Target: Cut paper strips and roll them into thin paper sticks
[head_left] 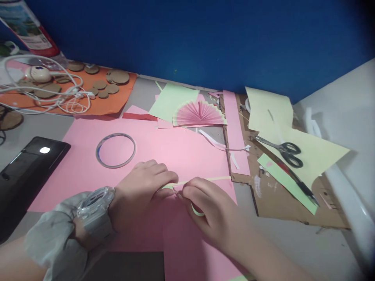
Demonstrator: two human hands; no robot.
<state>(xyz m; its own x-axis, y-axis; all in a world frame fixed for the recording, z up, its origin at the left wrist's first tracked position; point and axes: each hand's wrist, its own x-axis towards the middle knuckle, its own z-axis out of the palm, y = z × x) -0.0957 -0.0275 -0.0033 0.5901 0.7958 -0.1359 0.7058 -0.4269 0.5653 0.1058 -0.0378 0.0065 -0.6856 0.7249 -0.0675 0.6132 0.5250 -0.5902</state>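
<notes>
My left hand (146, 181) and right hand (209, 201) pinch what seems a narrow green-edged paper strip (216, 178), partly hidden, above the pink sheet (164, 144), near the folded fan's (199, 114) near side; light, even fingertip pressure should avoid creasing.

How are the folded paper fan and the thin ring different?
The folded paper fan is a half circle, but the thin ring goes all the way round. The fan is filled with pink pleats; the ring has an open middle. The fan has a pale yellowish edge, while the ring looks greyish. Both have curved edges.
</notes>
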